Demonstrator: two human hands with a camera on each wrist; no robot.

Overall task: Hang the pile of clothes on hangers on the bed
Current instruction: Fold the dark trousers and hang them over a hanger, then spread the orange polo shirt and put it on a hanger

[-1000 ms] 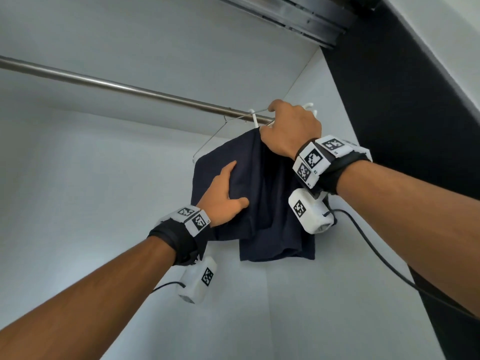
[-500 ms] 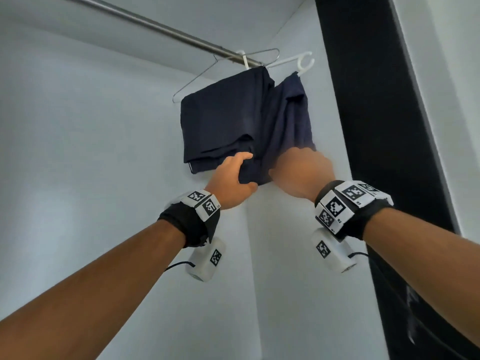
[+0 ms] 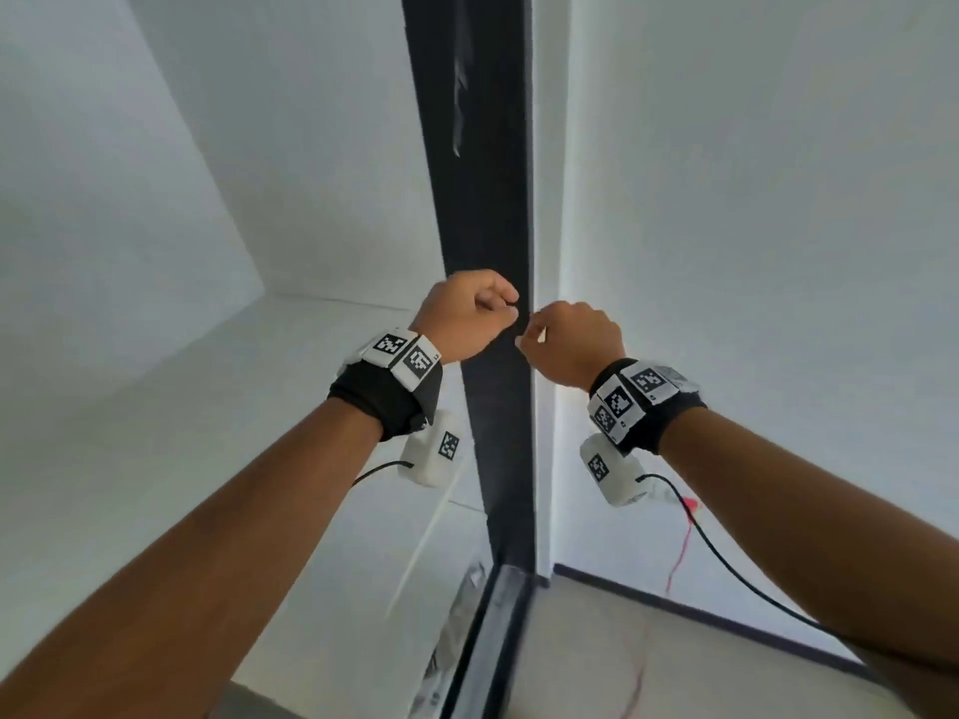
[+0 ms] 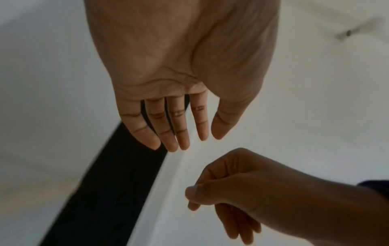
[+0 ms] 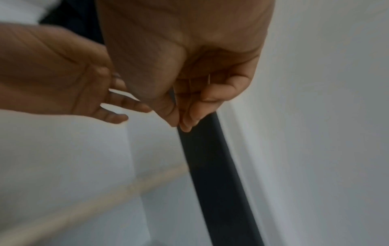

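Note:
No clothes, hangers or rail show in any view now. Both hands are held up side by side in front of a black upright closet frame (image 3: pixel 482 199). My left hand (image 3: pixel 467 313) is empty, and the left wrist view shows its fingers (image 4: pixel 179 129) straight and relaxed. My right hand (image 3: pixel 565 339) is just right of it, its fingers loosely curled with nothing in them; the right wrist view shows its fingertips (image 5: pixel 187 119) close to the thumb over the black frame (image 5: pixel 216 174). The hands are near each other but apart.
The white closet inner wall (image 3: pixel 155 251) lies left of the black frame and a white room wall (image 3: pixel 752 251) lies to its right. Low on the right are the floor (image 3: pixel 674 666), a dark skirting and a thin red wire (image 3: pixel 685 531).
Both hands have let go of the dark garment on the rail and come down and together. The view has swung down and right, so the garment, hangers and rail are out of sight.

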